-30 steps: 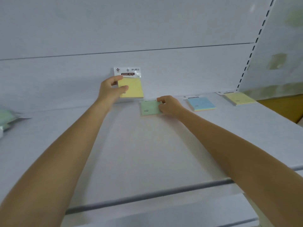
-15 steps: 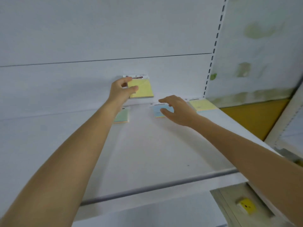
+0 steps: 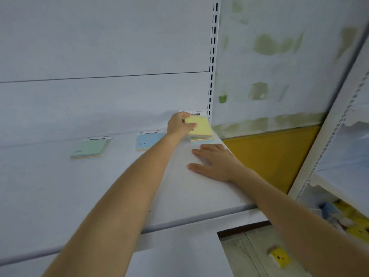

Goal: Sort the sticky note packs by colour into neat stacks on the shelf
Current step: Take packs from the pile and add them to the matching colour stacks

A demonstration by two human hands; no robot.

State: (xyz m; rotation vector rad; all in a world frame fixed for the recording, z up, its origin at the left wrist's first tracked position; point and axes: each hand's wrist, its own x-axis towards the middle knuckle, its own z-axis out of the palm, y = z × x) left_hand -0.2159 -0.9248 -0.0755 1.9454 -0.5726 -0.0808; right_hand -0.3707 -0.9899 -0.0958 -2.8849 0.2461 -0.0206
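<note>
Pale yellow is the pack (image 3: 200,127) I have in my left hand (image 3: 178,125): a square pad with a white header card along its far edge, pinched at its near-left corner between thumb and fingers and tilted just above a second yellow pack (image 3: 202,139) that lies flat on the shelf (image 3: 99,186). That lower pack shows thin pink and blue layers along its near side. The header of the held pack carries a dark band of print, too blurred for me to read. My right hand (image 3: 214,161) lies palm down on the shelf just nearer than the yellow packs, fingers straight and spread, holding nothing. Left of my left hand a blue pack (image 3: 147,140) lies flat, partly behind my forearm, and further left lies a green pack (image 3: 88,147), each with a white header whose writing I cannot make out.
</note>
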